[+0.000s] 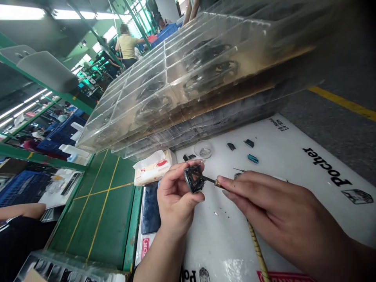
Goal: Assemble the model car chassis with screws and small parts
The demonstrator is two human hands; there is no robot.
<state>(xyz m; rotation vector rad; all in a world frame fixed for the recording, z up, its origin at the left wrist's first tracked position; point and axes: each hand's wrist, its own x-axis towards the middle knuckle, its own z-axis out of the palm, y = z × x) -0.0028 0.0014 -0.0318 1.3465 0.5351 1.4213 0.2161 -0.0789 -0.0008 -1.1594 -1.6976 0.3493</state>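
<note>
Head view | left fingers pinching black frame part | right fingers pinching screwdriver

A mat is lying on the table, with stacked trays leaning over its far edge and a tissue pack sitting just left of it. A dish and small parts are lying on the mat, beyond the hands. Above the mat, the left hand is holding a frame, while the right hand is holding a tool against it. A co-worker is standing behind the trays.
</note>
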